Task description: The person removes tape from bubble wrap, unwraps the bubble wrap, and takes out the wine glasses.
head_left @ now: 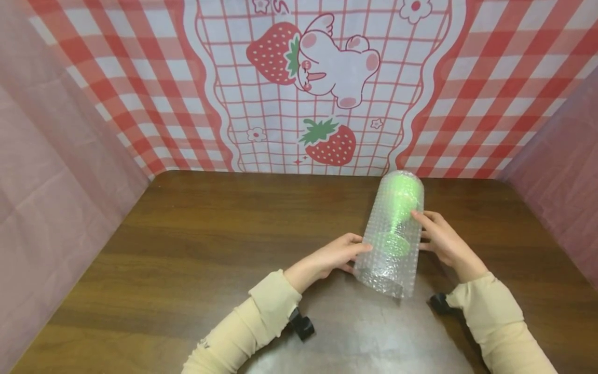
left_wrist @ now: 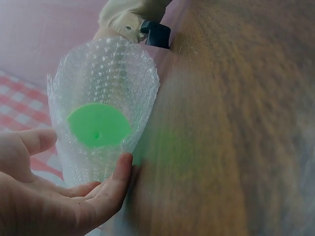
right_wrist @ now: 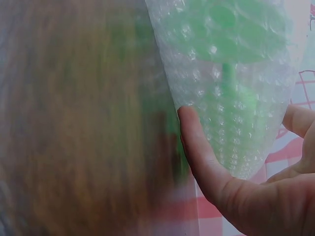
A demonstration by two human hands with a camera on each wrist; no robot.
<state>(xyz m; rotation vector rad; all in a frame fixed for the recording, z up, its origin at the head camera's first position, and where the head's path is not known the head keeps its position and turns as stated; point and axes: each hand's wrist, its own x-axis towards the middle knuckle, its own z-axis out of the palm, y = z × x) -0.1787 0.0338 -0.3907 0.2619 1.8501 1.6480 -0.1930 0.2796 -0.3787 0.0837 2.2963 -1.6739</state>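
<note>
A clear bubble-wrap sleeve [head_left: 378, 272] lies rolled into a tube, slanting across the table's right half. Inside is a bright green stemmed object [head_left: 402, 195], goblet-like, with a flat round base [left_wrist: 98, 125] facing the tube's open near end. My left hand [head_left: 334, 255] holds the tube's lower left side, thumb on one face and fingers beneath. On the other side, my right hand [head_left: 444, 239] grips the wrap higher up, thumb on top. In the right wrist view, the green base and stem [right_wrist: 228, 76] show blurred through the bubbles.
The brown wooden table [head_left: 187, 223] meets a red-and-white strawberry-print cloth [head_left: 280, 104] at the back. Pink curtains [head_left: 60, 130] hang at both sides. Black straps [head_left: 301, 324] are at both wrists, near beige sleeves [head_left: 247, 317].
</note>
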